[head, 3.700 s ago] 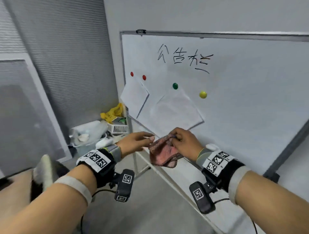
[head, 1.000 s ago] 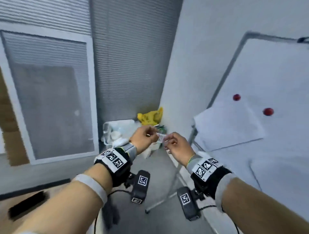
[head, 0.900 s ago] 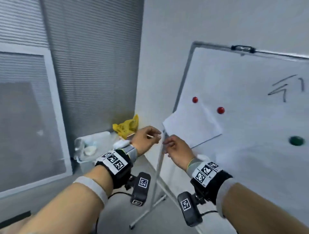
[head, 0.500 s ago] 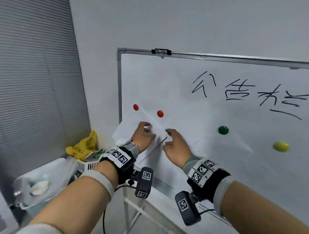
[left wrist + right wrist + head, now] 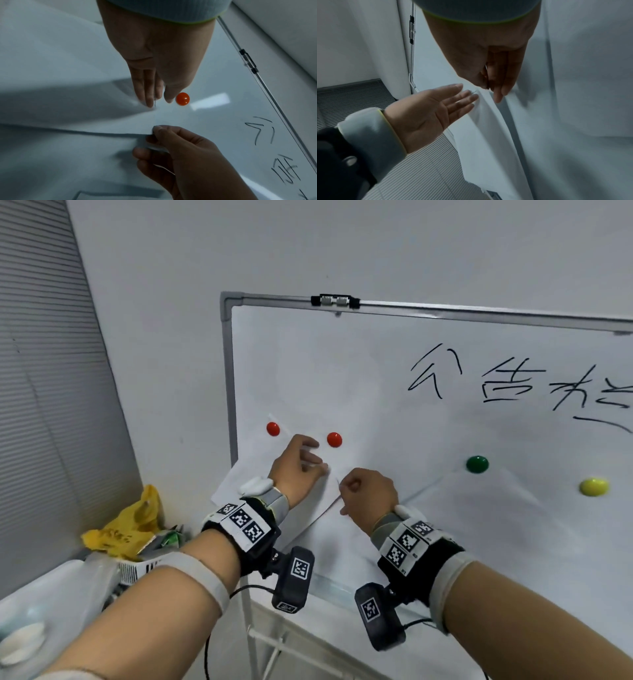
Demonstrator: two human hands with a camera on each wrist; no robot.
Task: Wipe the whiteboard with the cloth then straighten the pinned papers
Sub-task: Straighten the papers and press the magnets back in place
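Observation:
The whiteboard point(image 5: 342, 364) carries black writing point(image 5: 513, 385) at upper right. Two red magnets point(image 5: 273, 429) point(image 5: 334, 439) hold a tilted white paper point(image 5: 236, 487) whose lower left corner pokes past the board's frame. My left hand point(image 5: 308, 463) presses flat on this paper with straight fingers point(image 5: 149, 97), just below the right red magnet point(image 5: 182, 98). My right hand point(image 5: 342, 486) pinches the paper's right edge point(image 5: 150, 136) point(image 5: 488, 86). A second paper point(image 5: 479, 525) hangs under a green magnet point(image 5: 477, 464) and a yellow magnet point(image 5: 593, 487). No cloth is in view.
A yellow bag point(image 5: 126, 529), a white basket point(image 5: 137, 570) and a clear plastic container point(image 5: 51, 594) crowd the corner at lower left. Grey blinds point(image 5: 44, 405) cover the left wall. The board's tray point(image 5: 329, 582) runs below my wrists; a black clip point(image 5: 335, 300) sits on the top frame.
The cloth I held 3.7 s ago has left my hands. My view swung from the left corner to the board, and both hands rose onto the left paper; the right now pinches its edge.

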